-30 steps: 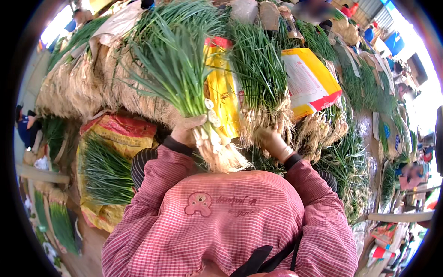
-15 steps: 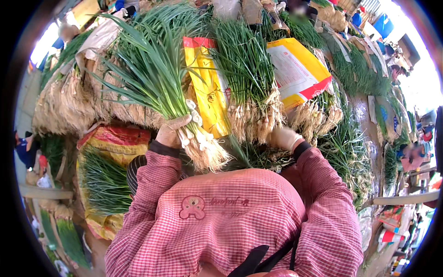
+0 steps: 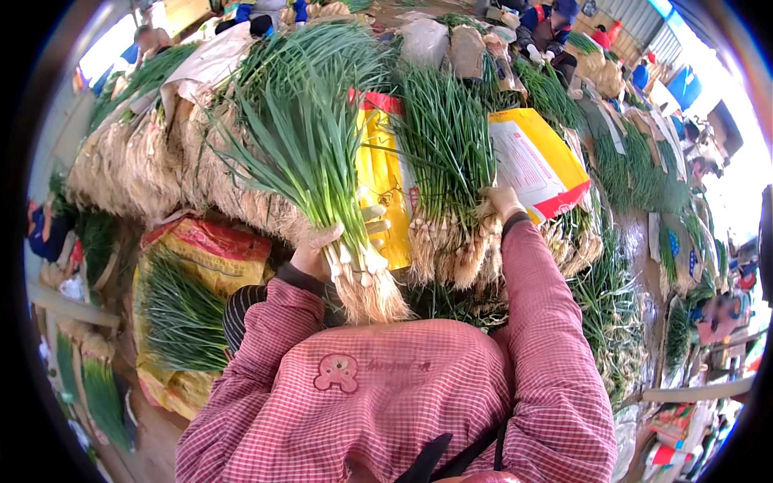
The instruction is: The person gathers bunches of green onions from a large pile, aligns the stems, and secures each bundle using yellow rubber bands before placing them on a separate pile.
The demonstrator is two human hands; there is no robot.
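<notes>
My left hand (image 3: 317,248), in a pale glove, is wrapped round a bunch of green garlic (image 3: 338,201) just above its white bulbs. The long flat leaves fan up and left, and the pale roots hang toward my lap. My gloved right hand (image 3: 504,203) reaches forward to a pile of thinner green garlic (image 3: 444,145). Its fingers close on stalks at the pile's right edge, a little above the bulbs; the fingertips are partly hidden among them. Between the held bunch and the pile lies a yellow and red bag (image 3: 385,209).
A yellow and white printed bag (image 3: 538,161) covers plants right of the pile. At the left, a row of rooted bunches (image 3: 133,173) stands behind a yellow and red sack (image 3: 221,241) with greens on it. Loose greens (image 3: 616,298) lie at my right. Several people work farther off.
My right hand has moved forward from below the roots up to the stalks at the pile's right edge. My left hand, with its bunch, sits slightly lower and more upright. The view has shifted.
</notes>
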